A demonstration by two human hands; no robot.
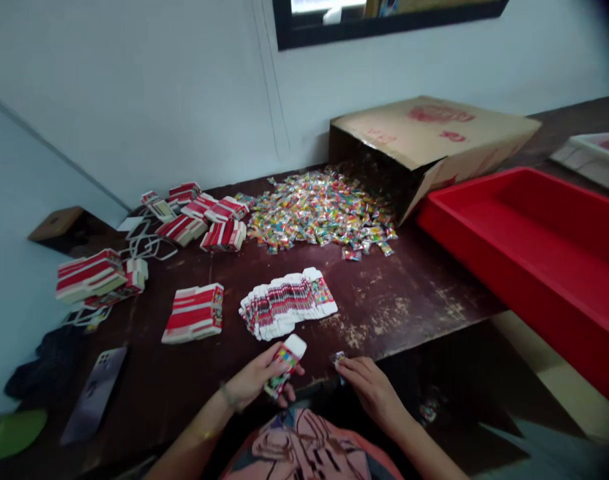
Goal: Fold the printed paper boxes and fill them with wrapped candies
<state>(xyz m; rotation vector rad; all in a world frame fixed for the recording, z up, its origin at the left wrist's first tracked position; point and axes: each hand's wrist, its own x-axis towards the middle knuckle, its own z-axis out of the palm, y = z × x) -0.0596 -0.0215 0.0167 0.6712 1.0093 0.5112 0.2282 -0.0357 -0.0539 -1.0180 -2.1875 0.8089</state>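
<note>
Apparently, the right hand (372, 388) half hides a small packet (337, 357)

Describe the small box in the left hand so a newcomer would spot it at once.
Start at the dark table and come to its near edge, by the person's patterned top. There the left hand holds a small box with a white end and multicoloured print. Unlike the fanned cartons lying just beyond it, this one is held singly.
</note>
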